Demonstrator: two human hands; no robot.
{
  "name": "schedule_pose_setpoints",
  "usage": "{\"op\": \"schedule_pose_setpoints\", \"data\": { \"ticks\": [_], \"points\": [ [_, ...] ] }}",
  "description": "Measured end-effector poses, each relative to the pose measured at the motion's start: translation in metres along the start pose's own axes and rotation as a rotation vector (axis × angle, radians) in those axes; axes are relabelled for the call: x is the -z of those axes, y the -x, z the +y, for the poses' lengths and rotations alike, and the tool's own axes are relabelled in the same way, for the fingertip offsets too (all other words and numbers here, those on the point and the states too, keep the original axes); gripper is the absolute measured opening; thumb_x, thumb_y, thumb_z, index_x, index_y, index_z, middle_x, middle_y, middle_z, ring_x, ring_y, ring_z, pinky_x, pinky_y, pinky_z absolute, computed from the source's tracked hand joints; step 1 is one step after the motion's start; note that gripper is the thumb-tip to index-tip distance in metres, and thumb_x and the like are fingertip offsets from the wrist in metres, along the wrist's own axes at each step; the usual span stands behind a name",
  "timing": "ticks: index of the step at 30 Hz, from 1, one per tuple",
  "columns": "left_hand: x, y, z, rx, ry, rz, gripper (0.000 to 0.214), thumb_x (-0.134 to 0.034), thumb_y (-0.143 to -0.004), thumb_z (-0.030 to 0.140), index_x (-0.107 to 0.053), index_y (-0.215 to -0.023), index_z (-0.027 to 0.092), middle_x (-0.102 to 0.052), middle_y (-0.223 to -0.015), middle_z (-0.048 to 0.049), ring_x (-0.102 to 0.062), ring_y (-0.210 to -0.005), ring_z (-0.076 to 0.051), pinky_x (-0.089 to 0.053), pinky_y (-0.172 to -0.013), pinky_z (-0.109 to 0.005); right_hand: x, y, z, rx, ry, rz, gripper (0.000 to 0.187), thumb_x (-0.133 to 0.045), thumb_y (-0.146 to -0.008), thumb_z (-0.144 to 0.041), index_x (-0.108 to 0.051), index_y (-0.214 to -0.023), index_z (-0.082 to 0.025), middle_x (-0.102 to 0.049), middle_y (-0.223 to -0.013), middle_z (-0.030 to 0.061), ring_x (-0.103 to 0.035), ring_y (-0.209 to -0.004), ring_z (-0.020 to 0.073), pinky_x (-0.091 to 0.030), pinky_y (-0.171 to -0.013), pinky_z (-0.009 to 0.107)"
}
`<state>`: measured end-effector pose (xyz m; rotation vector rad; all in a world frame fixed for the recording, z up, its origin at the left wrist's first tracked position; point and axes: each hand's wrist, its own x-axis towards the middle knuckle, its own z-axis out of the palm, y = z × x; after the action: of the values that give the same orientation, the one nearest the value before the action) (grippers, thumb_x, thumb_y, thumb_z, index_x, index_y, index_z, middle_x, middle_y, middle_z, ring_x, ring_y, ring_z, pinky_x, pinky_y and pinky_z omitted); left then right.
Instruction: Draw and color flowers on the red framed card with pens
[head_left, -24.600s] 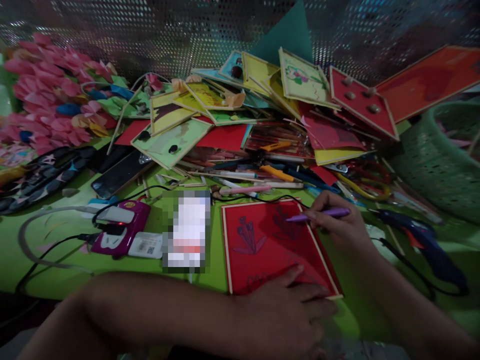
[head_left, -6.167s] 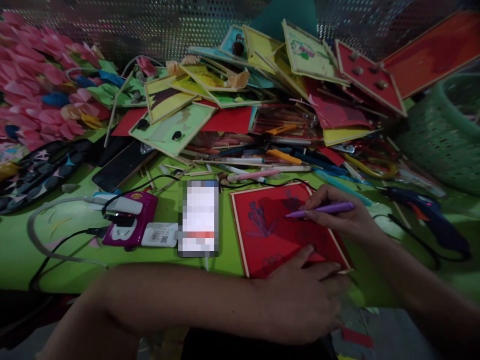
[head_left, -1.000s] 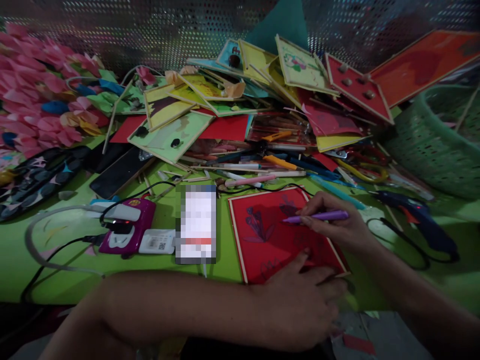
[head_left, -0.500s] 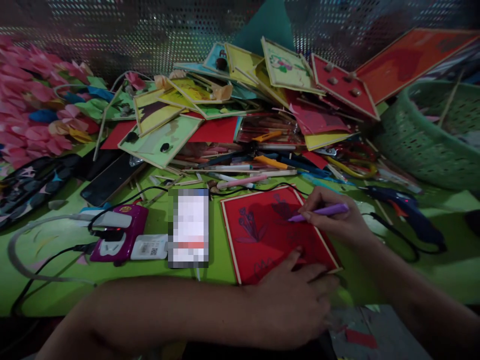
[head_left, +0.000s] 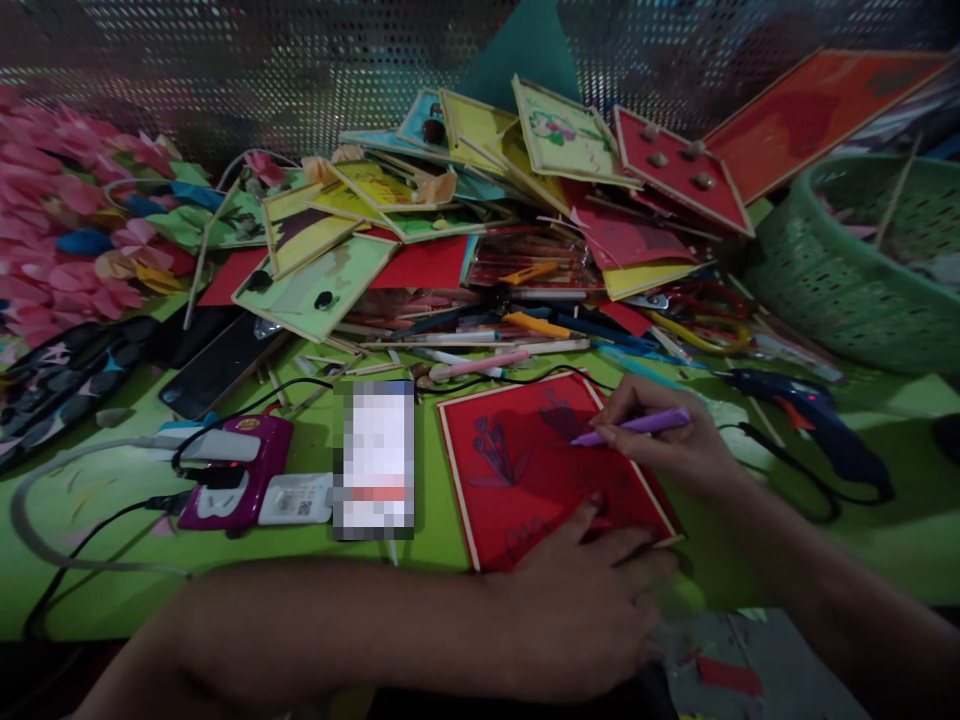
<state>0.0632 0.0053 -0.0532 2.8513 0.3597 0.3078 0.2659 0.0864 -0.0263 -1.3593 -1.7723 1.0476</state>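
Observation:
A red card (head_left: 525, 470) with a thin pale frame lies flat on the green table (head_left: 120, 500) in front of me. Dark flower drawings show on its upper half. My right hand (head_left: 675, 450) grips a purple pen (head_left: 637, 424), with its tip on the card near the upper right flower. My left hand (head_left: 592, 600) lies flat with fingers spread on the card's lower right corner, my forearm stretched across the front edge.
A phone (head_left: 373, 458) lies left of the card, beside a purple power strip (head_left: 236, 472) with cables. Framed cards (head_left: 480, 190), pens and scissors are piled behind. Pink paper flowers (head_left: 67, 230) sit far left, a green basket (head_left: 862, 260) far right, a blue glue gun (head_left: 810, 420) beside it.
My hands and the pen stay in nearly the same place on the card. The view has shifted a little, so the table's things sit slightly further left.

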Motion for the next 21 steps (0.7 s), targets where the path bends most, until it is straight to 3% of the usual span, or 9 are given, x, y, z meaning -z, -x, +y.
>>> {"op": "schedule_pose_setpoints", "data": {
  "ticks": [8, 21],
  "points": [
    [-0.002, -0.001, 0.001, 0.01, -0.009, -0.014, 0.037, -0.04, -0.105, 0.035, -0.074, -0.119, 0.028, -0.055, -0.159, -0.0011, -0.053, -0.139, -0.022, -0.043, -0.116, -0.053, -0.005, 0.0, 0.004, -0.004, 0.021, -0.016, 0.024, -0.08, -0.085, -0.046, -0.068, -0.077, -0.027, -0.069, -0.073, 0.0021, -0.06, -0.062, 0.0193, -0.043, -0.054, 0.032],
    [-0.004, -0.003, 0.002, 0.013, 0.016, 0.022, 0.042, -0.035, -0.107, 0.036, -0.076, -0.118, 0.03, -0.059, -0.154, -0.0009, -0.055, -0.136, -0.021, -0.046, -0.114, -0.056, -0.011, 0.001, 0.002, -0.015, 0.011, -0.047, 0.022, -0.077, -0.088, -0.047, -0.068, -0.081, -0.028, -0.068, -0.072, 0.0023, -0.059, -0.06, 0.0196, -0.043, -0.052, 0.033]
  ]
}}
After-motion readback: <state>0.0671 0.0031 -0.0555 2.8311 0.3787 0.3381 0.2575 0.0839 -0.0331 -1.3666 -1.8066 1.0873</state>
